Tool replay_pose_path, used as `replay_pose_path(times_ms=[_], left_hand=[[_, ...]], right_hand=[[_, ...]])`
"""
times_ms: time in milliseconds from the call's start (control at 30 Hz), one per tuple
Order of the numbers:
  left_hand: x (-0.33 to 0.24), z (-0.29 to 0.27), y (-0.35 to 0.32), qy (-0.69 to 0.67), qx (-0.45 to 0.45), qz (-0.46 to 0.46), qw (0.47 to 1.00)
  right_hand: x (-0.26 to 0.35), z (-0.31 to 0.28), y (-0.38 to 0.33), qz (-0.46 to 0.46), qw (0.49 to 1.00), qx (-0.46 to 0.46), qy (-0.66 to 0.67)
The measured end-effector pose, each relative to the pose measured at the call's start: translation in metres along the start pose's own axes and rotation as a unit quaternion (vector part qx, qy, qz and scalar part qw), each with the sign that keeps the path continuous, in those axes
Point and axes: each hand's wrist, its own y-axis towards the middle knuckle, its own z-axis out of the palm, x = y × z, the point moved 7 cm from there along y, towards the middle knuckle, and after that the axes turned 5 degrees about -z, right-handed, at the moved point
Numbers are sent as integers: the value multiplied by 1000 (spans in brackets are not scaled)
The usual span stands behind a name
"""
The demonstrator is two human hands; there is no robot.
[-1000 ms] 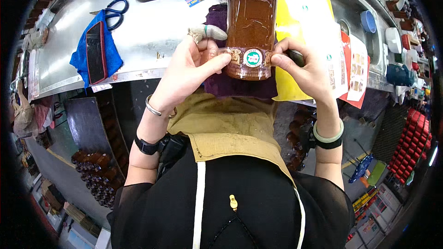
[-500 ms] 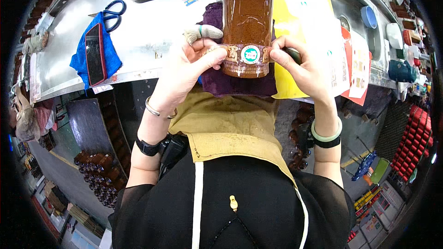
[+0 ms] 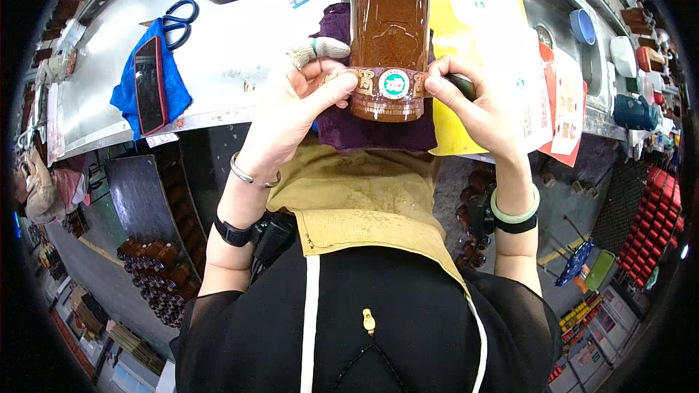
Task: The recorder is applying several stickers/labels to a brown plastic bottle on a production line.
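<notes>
A brown glass bottle lies with its base toward me on a folded dark purple cloth. Across it near the base runs a patterned brown label strip with a round green-and-white emblem. My left hand pinches the strip's left end between thumb and fingers; one finger wears a knitted finger cover. At the other end, the thumb of my right hand presses the strip to the glass, fingers curled. A dark rounded object shows by those fingers, its kind unclear.
On the left of the metal table, blue-handled scissors and a phone lie on a blue cloth. Yellow-and-white sheets lie right of the bottle, with red printed papers beyond. A blue cup stands farther right.
The bottle and strip have shifted very slightly, with the emblem a touch left and higher. Both hands keep the same grip.
</notes>
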Motion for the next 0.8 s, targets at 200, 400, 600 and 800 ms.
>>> replay_pose_path(times_ms=[200,400,600,800], left_hand=[[3,-2,2,3,7,-5,1000],[1,-1,0,-12,-6,0,1000],[2,0,1,-13,2,-1,1000],[4,-2,0,-20,-7,-5,1000]], right_hand=[[-6,1,0,19,1000,2,17],[2,1,0,13,1000,8,11],[0,0,0,13,1000,6,-12],[0,0,1,11,1000,16,-1]])
